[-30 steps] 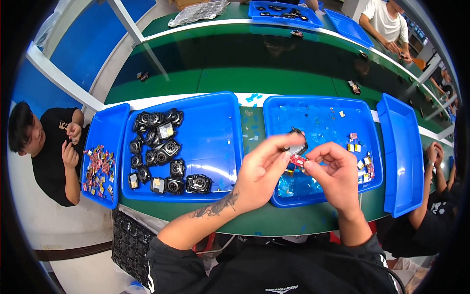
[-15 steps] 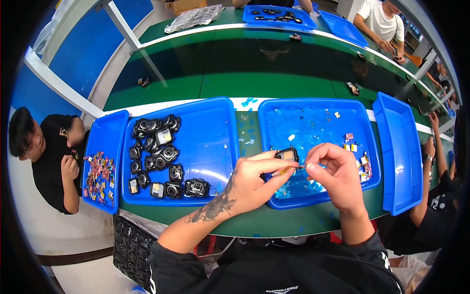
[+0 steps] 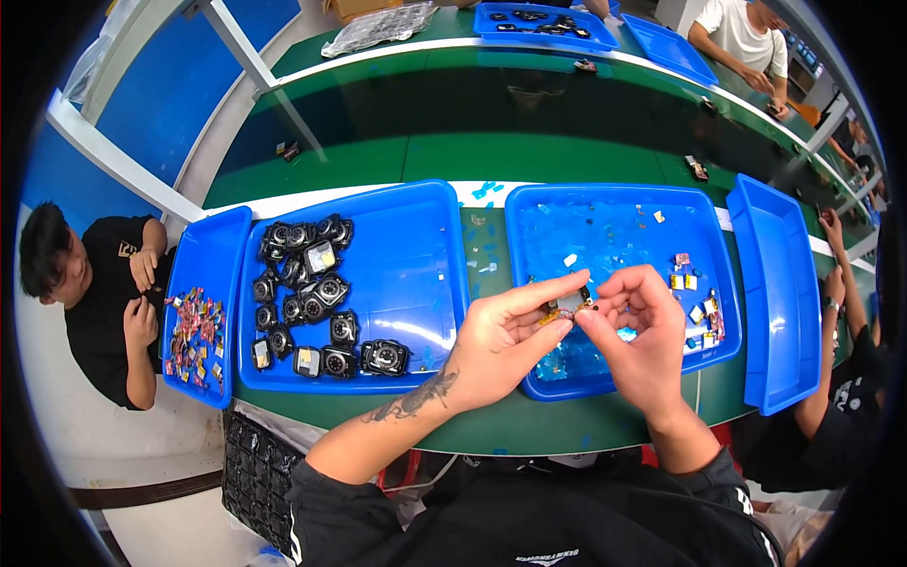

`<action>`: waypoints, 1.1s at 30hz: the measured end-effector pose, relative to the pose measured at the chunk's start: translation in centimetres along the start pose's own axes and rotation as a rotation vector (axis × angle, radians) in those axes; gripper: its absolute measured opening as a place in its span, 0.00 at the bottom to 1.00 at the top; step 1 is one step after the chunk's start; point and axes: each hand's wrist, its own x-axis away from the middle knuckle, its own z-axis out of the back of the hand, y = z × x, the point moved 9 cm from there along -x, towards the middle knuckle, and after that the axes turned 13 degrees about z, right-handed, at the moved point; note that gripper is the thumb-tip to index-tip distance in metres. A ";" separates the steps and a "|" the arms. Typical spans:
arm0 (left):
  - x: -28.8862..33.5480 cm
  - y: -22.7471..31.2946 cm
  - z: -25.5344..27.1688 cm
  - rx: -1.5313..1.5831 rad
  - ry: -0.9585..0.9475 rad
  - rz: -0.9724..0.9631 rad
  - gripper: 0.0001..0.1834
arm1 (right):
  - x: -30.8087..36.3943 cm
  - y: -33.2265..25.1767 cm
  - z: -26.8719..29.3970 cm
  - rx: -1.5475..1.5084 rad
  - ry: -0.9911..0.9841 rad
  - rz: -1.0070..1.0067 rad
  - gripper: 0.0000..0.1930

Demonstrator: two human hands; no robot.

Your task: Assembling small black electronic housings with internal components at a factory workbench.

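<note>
The left hand [image 3: 515, 331] grips the small red-and-yellow part [image 3: 568, 314]; the right hand [image 3: 642, 331] pinches its 2 o'clock end. Brace steadily, apply light pressure, and work above the blue tray [image 3: 694, 222], toward its 8 o'clock side.

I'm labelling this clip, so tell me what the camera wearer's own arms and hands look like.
The left hand and right hand are bare, with no gloves or watch visible. A dark tattoo marks the left forearm toward the wrist; the right forearm shows no marking. The short sleeves are black with white stripes.
</note>
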 end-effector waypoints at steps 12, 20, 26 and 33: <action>0.2 -0.2 0.1 0.086 0.067 0.021 0.28 | 0.6 -0.8 -0.6 0.214 0.103 0.168 0.16; 0.3 -0.4 0.9 0.097 0.157 0.024 0.30 | -0.7 0.9 -2.1 -0.013 -0.093 -0.033 0.20; 1.3 7.1 5.1 -1.506 0.631 -0.291 0.18 | -10.3 3.9 -0.1 0.000 -0.204 -0.103 0.24; 7.5 6.6 21.9 -1.618 1.113 0.338 0.19 | -20.9 16.7 5.7 0.400 -0.122 -0.429 0.35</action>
